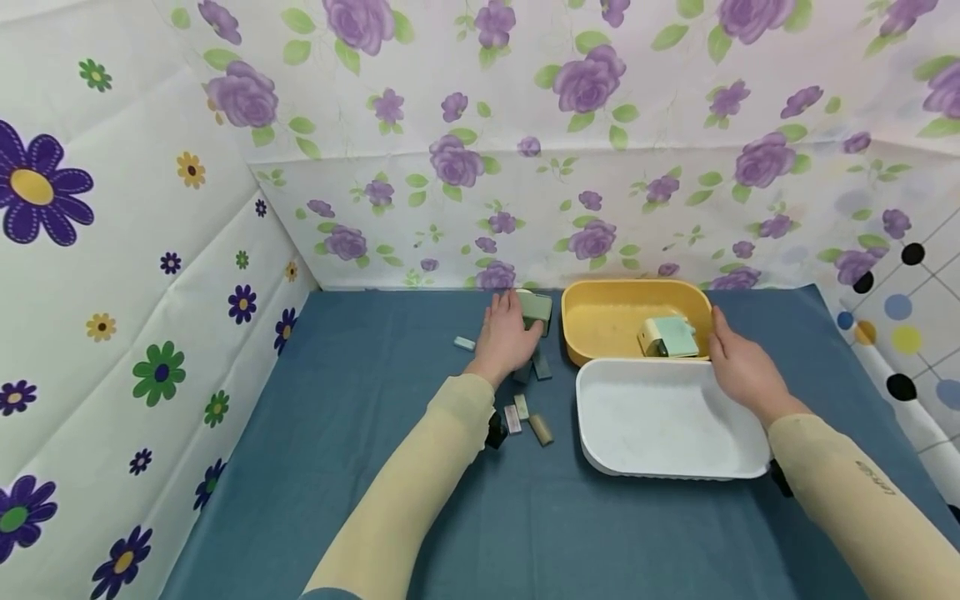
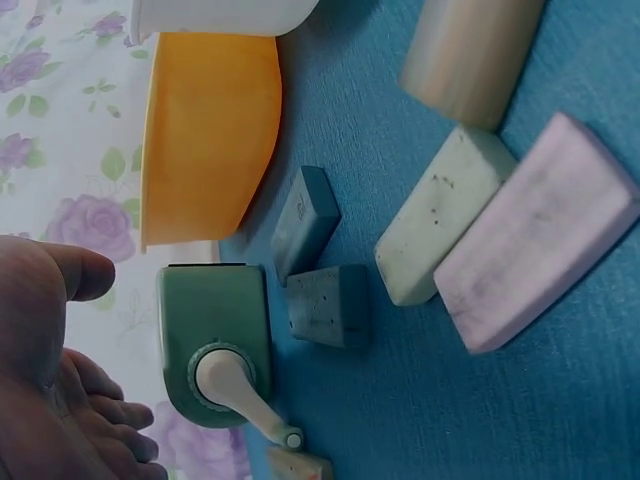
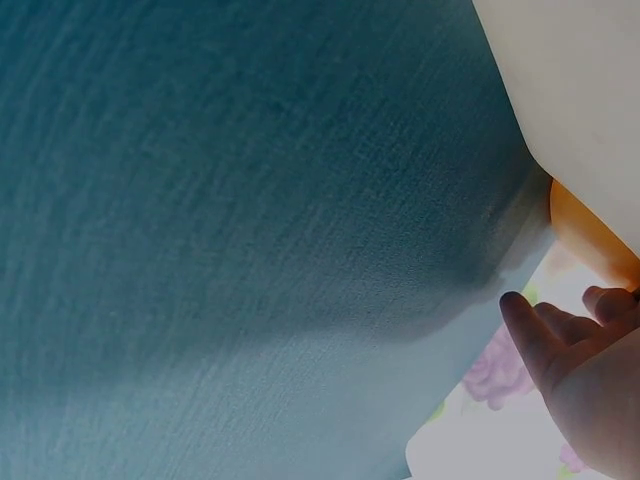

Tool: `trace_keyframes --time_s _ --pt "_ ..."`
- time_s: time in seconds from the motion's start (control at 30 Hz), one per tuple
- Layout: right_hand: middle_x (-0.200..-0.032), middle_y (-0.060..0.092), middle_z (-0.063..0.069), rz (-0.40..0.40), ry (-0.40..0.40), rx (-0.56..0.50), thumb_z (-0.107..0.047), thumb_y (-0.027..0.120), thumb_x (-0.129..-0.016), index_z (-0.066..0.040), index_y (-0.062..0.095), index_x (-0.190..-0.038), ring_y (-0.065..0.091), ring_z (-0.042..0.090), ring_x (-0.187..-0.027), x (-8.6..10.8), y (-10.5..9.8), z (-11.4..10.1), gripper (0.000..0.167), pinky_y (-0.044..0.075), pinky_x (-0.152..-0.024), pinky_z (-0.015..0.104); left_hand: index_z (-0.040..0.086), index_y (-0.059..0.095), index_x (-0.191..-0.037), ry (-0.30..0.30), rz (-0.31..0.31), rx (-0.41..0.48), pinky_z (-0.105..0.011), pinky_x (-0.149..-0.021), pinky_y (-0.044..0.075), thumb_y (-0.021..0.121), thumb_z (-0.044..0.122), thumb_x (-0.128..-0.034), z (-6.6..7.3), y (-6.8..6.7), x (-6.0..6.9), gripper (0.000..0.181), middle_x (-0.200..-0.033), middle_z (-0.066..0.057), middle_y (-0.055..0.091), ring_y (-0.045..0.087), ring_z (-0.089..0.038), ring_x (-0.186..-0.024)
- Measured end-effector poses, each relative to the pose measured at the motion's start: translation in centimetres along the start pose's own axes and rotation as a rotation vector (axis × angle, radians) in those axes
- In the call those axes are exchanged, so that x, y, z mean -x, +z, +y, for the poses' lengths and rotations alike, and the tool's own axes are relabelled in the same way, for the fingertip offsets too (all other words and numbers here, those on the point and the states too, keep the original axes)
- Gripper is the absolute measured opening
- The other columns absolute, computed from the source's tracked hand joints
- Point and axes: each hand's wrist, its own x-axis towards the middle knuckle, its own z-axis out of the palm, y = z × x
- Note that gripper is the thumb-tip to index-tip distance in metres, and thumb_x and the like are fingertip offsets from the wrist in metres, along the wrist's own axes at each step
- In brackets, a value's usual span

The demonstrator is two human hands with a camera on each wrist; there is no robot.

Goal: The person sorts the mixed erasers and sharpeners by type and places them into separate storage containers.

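We note the left hand [image 1: 504,337] beside a green crank-handled box [image 2: 210,310] at the back of the blue cloth [image 1: 360,467], its fingers loosely extended and thumb spread; contact with the box we cannot confirm. Two dark blocks [image 2: 328,306] lie just nearer us than the box, with a pale block [image 2: 440,215], pink block [image 2: 540,235] and tan block [image 2: 475,60] farther forward. We see the right hand [image 1: 742,367], fingers straight, at the right end of the yellow tray [image 1: 600,321], which holds a mint-and-cream item [image 1: 675,336], behind the white tray [image 1: 667,417].
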Motion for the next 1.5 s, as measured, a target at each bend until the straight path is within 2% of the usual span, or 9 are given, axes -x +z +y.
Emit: trace_keyframes --time_s 0.33,0.53,0.8,0.93,1.13,1.33,1.5 --pt "-0.168 0.019 0.037 -0.002 0.008 0.004 -0.041 0.014 -0.118 -0.003 -0.011 -0.169 0.03 0.062 -0.146 0.3 0.1 0.2 0.068 0.029 -0.115 0.074 -0.005 0.022 -0.168 -0.009 0.023 -0.135 -0.051 -0.13 0.018 0.056 0.048 -0.1096 0.2 0.3 -1.2 0.086 -0.173 -0.023 0.026 0.017 -0.039 -0.162" --pt "-0.169 0.016 0.036 0.001 0.02 0.001 -0.041 0.015 -0.118 -0.004 -0.011 -0.169 0.027 0.061 -0.149 0.1 0.1 0.2 0.068 0.027 -0.117 0.073 -0.003 0.021 -0.169 -0.067 -0.008 -0.186 -0.049 -0.131 0.017 0.055 0.058 -0.1075 0.4 0.7 -2.2 0.093 -0.174 -0.021 0.025 0.016 -0.038 -0.163" --pt "-0.168 0.02 0.037 0.006 0.008 -0.002 -0.04 0.016 -0.118 -0.003 -0.008 -0.169 0.03 0.061 -0.147 -0.1 0.1 0.0 0.068 0.028 -0.117 0.073 -0.001 0.02 -0.17 -0.149 -0.013 -0.216 -0.049 -0.131 0.018 0.056 0.07 -0.1026 0.8 1.6 -3.7 0.104 -0.174 -0.021 0.026 0.019 -0.036 -0.163" --pt "-0.167 0.021 0.037 0.005 0.012 0.004 -0.039 0.016 -0.118 -0.003 -0.009 -0.169 0.031 0.062 -0.146 0.0 0.0 0.0 0.068 0.029 -0.116 0.074 -0.001 0.022 -0.169 -0.154 -0.013 -0.228 -0.049 -0.13 0.02 0.055 0.072 -0.1015 1.2 1.9 -4.2 0.105 -0.173 -0.021 0.028 0.022 -0.038 -0.162" --pt "-0.168 0.019 0.036 0.004 0.016 -0.001 -0.04 0.016 -0.118 -0.004 -0.01 -0.169 0.029 0.061 -0.148 0.1 0.1 0.0 0.068 0.028 -0.117 0.073 -0.001 0.025 -0.168 -0.165 -0.011 -0.258 -0.049 -0.13 0.022 0.058 0.072 -0.0999 1.5 2.1 -4.8 0.106 -0.171 -0.021 0.032 0.024 -0.039 -0.161" --pt "-0.168 0.02 0.036 0.022 0.01 0.002 -0.039 0.018 -0.118 -0.004 -0.008 -0.17 0.03 0.061 -0.148 -0.1 0.0 -0.3 0.067 0.028 -0.117 0.073 0.005 0.029 -0.169 -0.199 -0.018 -0.249 -0.049 -0.13 0.022 0.062 0.069 -0.0991 2.0 1.6 -4.6 0.101 -0.169 -0.024 0.034 0.025 -0.04 -0.16" --pt "-0.168 0.019 0.036 0.018 0.004 0.01 -0.04 0.016 -0.118 -0.003 -0.008 -0.169 0.029 0.061 -0.148 -0.1 0.0 -0.5 0.067 0.028 -0.117 0.073 0.013 0.037 -0.168 -0.154 -0.056 -0.243 -0.051 -0.131 0.018 0.065 0.054 -0.0981 1.8 0.8 -4.2 0.085 -0.168 -0.02 0.039 0.021 -0.041 -0.161"
